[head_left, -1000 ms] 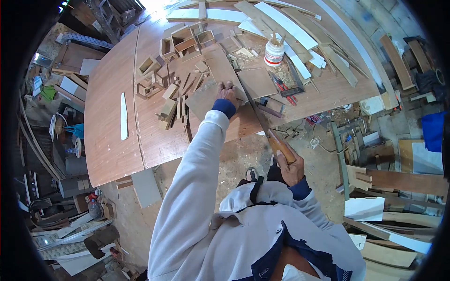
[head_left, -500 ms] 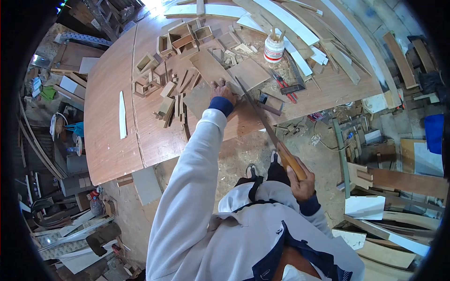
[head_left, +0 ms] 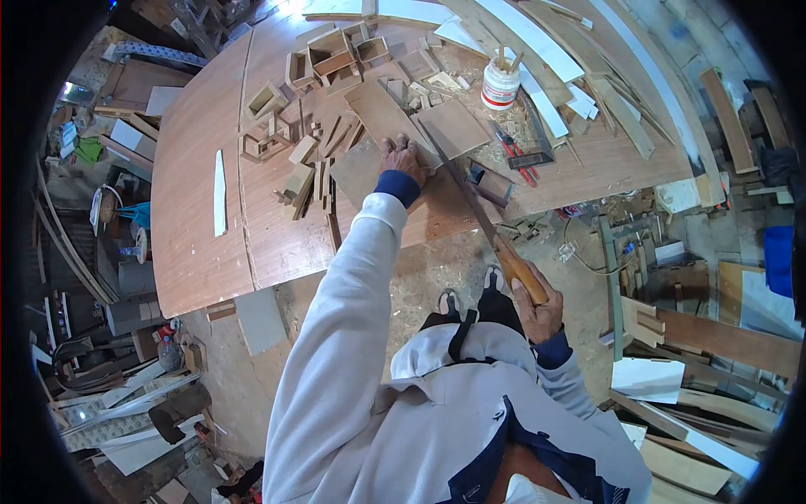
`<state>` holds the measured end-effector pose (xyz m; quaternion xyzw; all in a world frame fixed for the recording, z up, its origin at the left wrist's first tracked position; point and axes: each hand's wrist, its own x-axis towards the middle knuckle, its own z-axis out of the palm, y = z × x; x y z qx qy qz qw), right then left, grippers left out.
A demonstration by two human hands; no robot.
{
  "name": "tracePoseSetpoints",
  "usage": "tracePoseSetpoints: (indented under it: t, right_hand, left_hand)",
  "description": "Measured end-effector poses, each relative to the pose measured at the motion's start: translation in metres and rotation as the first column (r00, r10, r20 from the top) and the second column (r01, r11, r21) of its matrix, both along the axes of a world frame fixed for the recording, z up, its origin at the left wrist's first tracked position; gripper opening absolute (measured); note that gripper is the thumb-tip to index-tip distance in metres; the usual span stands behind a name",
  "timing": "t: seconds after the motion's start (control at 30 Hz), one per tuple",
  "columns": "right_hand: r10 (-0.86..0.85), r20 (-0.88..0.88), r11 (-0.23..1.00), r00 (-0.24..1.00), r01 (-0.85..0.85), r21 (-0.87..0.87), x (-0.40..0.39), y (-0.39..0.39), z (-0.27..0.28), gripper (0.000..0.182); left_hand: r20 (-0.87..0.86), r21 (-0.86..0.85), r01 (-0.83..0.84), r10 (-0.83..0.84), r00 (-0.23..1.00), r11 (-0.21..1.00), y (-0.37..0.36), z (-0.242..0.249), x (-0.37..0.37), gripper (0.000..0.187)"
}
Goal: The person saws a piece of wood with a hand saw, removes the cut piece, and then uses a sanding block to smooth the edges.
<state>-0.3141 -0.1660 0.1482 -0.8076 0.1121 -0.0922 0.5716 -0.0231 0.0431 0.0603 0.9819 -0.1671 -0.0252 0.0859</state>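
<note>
My right hand (head_left: pixel 539 307) is wrapped round the wooden handle (head_left: pixel 522 273) of a handsaw. Its long blade (head_left: pixel 472 202) slants forward and left over the table's near edge, against a thin wooden board (head_left: pixel 386 120). On that board, just left of the blade, my left hand (head_left: pixel 400 160) presses down with its fingers apart. A second flat board (head_left: pixel 454 128) lies right of the blade, and another thin panel (head_left: pixel 354 170) is beside my left wrist. How deep the blade sits in the wood cannot be made out.
Small wooden boxes (head_left: pixel 331 55) and offcuts (head_left: pixel 298 183) lie left of the boards. A white tub (head_left: pixel 500 86), red-handled pliers (head_left: pixel 514 155), a square (head_left: pixel 532 158) and a dark block (head_left: pixel 489 186) are to the right. Long strips (head_left: pixel 537 38) cover the table's far right side.
The handsaw and my right hand have moved forward, away from my body. My left hand stays on the board. The camera view has shifted slightly.
</note>
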Motion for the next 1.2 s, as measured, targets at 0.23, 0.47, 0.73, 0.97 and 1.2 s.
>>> tracePoseSetpoints:
  t: [0.23, 0.47, 0.73, 0.97, 1.2]
  right_hand:
    - [0.013, -0.092, 0.999, 0.996, -0.008, 0.046, -0.006, -0.001, 0.011, 0.036]
    - [0.044, -0.029, 0.998, 0.999, -0.042, 0.048, -0.014, -0.005, 0.017, 0.036]
    - [0.025, -0.089, 1.000, 0.996, -0.026, -0.010, -0.024, -0.008, 0.019, 0.037]
    - [0.041, -0.011, 0.998, 0.999, -0.041, -0.053, -0.029, -0.004, 0.014, 0.038]
    - [0.054, -0.148, 0.993, 0.988, -0.068, -0.096, 0.016, 0.010, 0.002, 0.037]
  left_hand:
    - [-0.028, 0.009, -0.003, 0.003, 1.000, 1.000, -0.001, 0.000, -0.003, 0.071]
    - [0.011, -0.323, 0.032, -0.030, 0.999, 0.946, 0.014, -0.002, 0.001, 0.045]
    - [0.238, -0.119, -0.382, 0.400, 0.885, 0.916, -0.019, -0.052, 0.030, 0.041]
    - [0.182, -0.161, -0.566, 0.588, 0.788, 0.808, -0.039, -0.020, 0.011, 0.055]
    - [0.237, -0.074, -0.501, 0.503, 0.831, 0.862, -0.033, -0.037, 0.015, 0.043]
